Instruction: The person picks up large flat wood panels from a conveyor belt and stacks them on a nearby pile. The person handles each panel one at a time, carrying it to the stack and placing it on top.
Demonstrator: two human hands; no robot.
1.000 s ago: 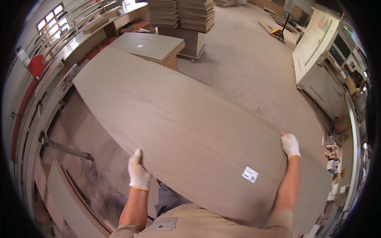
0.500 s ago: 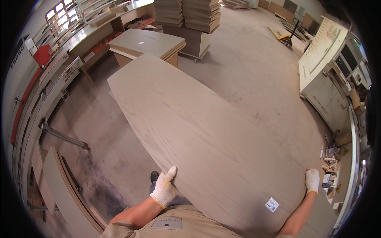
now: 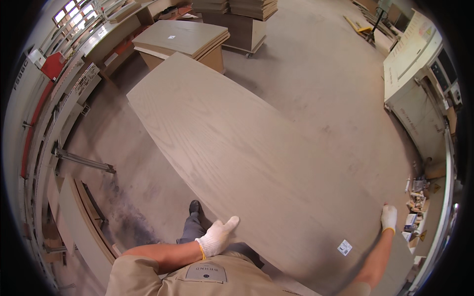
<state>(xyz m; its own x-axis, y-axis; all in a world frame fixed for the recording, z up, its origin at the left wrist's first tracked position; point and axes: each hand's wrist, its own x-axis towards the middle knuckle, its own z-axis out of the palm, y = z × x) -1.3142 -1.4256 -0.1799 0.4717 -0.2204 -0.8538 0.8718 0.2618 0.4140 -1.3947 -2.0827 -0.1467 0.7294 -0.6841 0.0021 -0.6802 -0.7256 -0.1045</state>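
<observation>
A long wood-grain panel (image 3: 237,158) in greyish beige stretches across the middle, from my body toward the far left. My left hand (image 3: 216,238), in a white knit glove, grips its left edge, thumb lying on top and fingers hidden underneath. At the opposite long edge, my gloved right hand (image 3: 389,218) holds on with its fingertips largely out of sight. A small white label (image 3: 344,247) is stuck on the panel's near right part. The far end overlaps a stack of boards (image 3: 182,37) in the view.
Beyond stands a cart (image 3: 242,32) loaded with stacked panels. A large machine (image 3: 37,113) with a rail runs along the left, a metal arm (image 3: 84,160) jutting out. Boards (image 3: 84,222) lean at lower left. On the right are a pale machine cabinet (image 3: 414,74) and cluttered small items (image 3: 417,202).
My left hand has shifted right and down in the picture, still on the panel's edge. My leg shows more beside the panel. The surroundings have shifted slightly in view.
</observation>
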